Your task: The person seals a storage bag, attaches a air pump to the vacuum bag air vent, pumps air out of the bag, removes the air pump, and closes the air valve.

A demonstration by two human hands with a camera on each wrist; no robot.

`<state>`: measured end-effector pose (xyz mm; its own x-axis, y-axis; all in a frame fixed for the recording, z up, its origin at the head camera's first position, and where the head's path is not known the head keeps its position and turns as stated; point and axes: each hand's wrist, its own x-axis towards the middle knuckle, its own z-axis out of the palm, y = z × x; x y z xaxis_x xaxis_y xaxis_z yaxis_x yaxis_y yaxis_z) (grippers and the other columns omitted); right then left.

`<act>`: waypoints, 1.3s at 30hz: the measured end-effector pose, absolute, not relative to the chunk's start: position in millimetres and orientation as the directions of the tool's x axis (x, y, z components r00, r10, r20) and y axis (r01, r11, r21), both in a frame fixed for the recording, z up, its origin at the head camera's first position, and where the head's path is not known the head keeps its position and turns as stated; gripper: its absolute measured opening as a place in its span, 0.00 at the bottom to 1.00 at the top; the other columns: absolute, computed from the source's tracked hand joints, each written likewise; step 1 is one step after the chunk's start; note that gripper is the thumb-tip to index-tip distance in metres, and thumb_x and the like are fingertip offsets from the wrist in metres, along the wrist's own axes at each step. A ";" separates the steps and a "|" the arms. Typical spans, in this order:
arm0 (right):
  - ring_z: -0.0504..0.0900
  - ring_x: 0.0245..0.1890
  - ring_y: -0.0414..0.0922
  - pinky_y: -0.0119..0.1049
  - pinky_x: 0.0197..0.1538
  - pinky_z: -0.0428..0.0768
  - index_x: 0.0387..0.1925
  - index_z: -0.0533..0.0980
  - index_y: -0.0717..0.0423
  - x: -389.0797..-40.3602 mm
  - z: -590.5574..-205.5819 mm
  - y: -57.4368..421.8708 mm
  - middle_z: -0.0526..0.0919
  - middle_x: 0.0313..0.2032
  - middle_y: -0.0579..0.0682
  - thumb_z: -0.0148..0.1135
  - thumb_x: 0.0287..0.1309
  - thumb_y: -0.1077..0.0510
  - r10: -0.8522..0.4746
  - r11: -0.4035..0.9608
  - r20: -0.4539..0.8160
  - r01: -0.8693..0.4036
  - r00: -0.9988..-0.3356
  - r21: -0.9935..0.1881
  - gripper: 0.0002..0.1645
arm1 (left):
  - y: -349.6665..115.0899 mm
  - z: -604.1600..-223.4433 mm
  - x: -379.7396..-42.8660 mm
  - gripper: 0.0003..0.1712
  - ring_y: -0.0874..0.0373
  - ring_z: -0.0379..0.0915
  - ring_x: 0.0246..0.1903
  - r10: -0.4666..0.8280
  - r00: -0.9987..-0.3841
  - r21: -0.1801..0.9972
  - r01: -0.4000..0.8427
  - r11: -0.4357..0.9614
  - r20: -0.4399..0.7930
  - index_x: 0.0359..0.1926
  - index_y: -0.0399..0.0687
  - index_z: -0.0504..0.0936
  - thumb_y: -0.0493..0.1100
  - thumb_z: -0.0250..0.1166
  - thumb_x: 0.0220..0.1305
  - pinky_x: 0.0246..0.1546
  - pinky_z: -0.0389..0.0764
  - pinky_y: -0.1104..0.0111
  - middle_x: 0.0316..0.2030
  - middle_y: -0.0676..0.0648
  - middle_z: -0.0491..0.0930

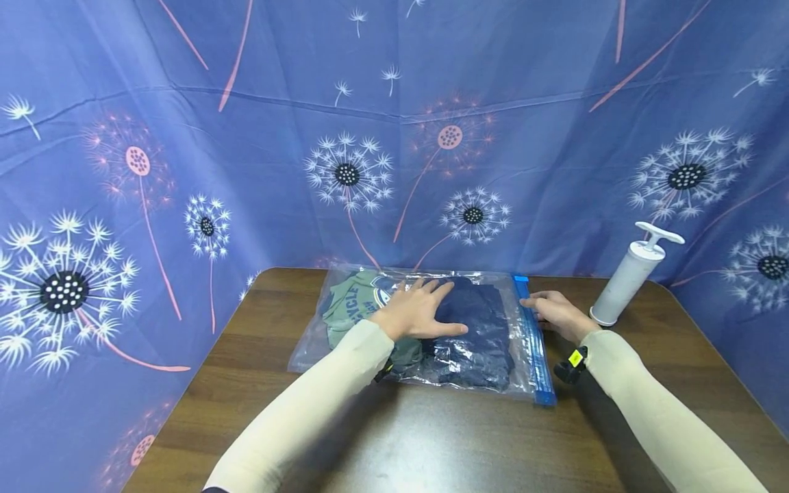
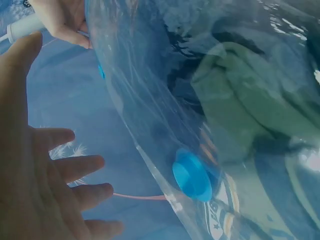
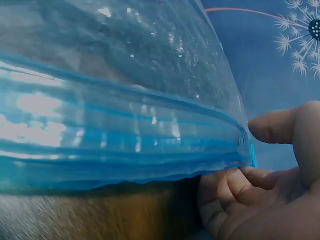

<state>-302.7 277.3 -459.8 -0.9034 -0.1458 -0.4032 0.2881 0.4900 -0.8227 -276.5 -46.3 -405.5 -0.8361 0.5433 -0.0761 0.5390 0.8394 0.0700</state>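
Observation:
A clear vacuum storage bag lies flat on the table with folded clothes inside. Through the plastic show a green printed shirt on the left and dark navy clothing on the right. My left hand is spread over the middle of the bag, fingers straight; contact pressure cannot be told. At the bag's right end, my right hand holds the blue zip edge near its far corner, fingers underneath and thumb above in the right wrist view. A round blue valve cap appears in the left wrist view.
A white hand pump with a T-handle stands tilted right of my right hand. The brown wooden table extends in front of the bag. Behind hangs a blue dandelion-patterned cloth.

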 end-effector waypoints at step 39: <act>0.86 0.46 0.46 0.42 0.43 0.87 0.77 0.41 0.65 -201.9 -489.3 250.2 0.81 0.58 0.61 0.52 0.74 0.66 -0.390 0.168 -0.236 0.183 -0.890 -0.969 0.41 | 71.9 -431.0 -304.4 0.32 0.63 0.69 0.69 0.696 -0.707 0.209 0.667 0.715 -0.126 0.79 0.62 0.60 0.50 0.54 0.79 0.67 0.73 0.68 0.70 0.56 0.73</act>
<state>-201.9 250.2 -489.3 -0.8903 -0.3896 -0.2358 0.1828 0.1683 -0.9686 -304.4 71.9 -431.0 -0.7071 0.6958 -0.1259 0.6667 0.7153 0.2094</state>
